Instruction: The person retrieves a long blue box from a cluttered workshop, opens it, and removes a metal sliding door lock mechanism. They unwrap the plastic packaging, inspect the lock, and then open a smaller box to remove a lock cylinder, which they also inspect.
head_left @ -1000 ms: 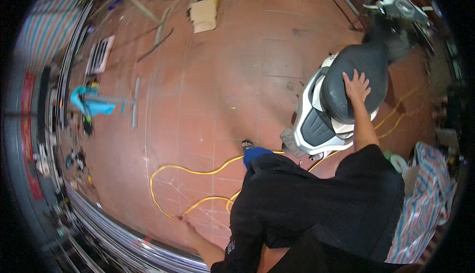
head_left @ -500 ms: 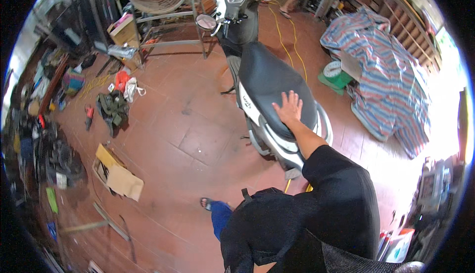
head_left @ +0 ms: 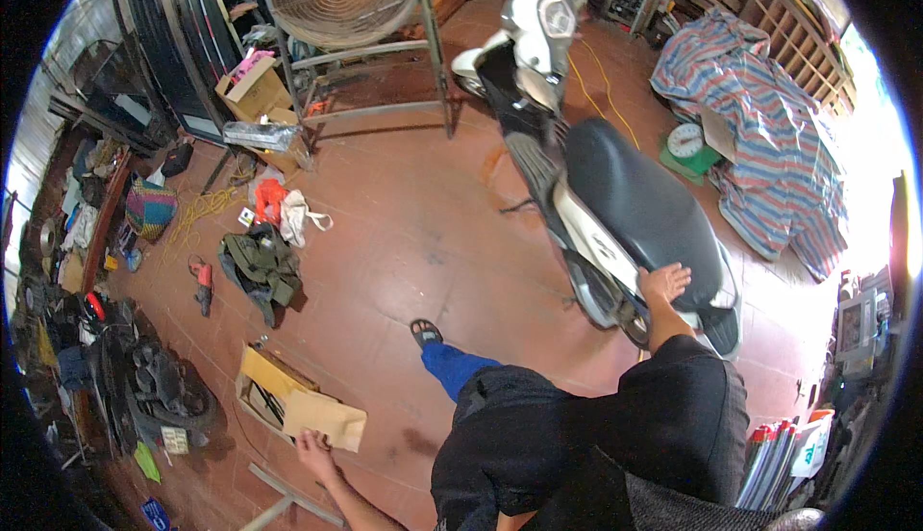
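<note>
On my feed I had the right hand (head_left: pixel 665 284) open, fingers spread, on the rear left edge of the black seat (head_left: pixel 635 199). Scooter (head_left: pixel 585 226) stood on the floor (head_left: pixel 385 194), right of centre, front pointing away. Left hand (head_left: pixel 313 446) was low, fingers part-curled, overlapping the box (head_left: pixel 327 420) in view; I couldn't tell if it gripped anything. Scale (head_left: pixel 686 146) sat right of the seat, beside the striped sheet (head_left: pixel 760 137).
</note>
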### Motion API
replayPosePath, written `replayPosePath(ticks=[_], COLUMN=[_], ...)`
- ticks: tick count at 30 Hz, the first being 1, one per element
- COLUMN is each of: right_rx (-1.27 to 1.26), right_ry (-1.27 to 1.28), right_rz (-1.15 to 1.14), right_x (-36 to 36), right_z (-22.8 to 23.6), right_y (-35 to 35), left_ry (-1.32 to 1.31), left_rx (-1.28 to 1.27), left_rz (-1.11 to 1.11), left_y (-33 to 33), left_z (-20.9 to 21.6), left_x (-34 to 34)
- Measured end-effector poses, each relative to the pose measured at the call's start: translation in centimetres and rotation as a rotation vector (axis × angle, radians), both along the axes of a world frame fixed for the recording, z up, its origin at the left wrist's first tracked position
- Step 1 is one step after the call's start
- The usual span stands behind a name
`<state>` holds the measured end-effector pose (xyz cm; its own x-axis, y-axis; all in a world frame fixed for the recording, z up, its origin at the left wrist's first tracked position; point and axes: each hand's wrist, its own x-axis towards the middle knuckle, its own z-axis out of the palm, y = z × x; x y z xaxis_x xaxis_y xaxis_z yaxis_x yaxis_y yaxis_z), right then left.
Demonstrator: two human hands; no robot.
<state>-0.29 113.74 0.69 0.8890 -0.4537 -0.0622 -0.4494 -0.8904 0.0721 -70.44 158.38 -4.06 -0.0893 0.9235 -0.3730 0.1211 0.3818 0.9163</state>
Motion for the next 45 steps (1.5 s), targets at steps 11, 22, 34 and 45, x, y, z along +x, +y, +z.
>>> replayPosePath(ticks=[11, 22, 34, 45], right_rx=[0.549, 0.578, 0.66, 0.554], right_ry=[0.417, 0.536, 0.807, 0.916], right_rz=[1.038, 0.929, 0.738, 1.136], right_x=[-3.6, -11.5, -2.0, 13.7], right_z=[-12.7, -13.8, -19.7, -33.4], right_y=[48.3, 89.1, 112.2, 148.5], left_ry=[0.138, 0.369, 0.023, 0.254], left_rx=[-0.831, -0.457, -0.175, -0.94], left_rz=[-0.021, -0.257, 0.175, -0.058], left_y=[2.3, 49.2, 81.1, 68.9], left_z=[-15.6, -17.5, -7.3, -15.6], left_x=[0.5, 2.3, 12.7, 34.2])
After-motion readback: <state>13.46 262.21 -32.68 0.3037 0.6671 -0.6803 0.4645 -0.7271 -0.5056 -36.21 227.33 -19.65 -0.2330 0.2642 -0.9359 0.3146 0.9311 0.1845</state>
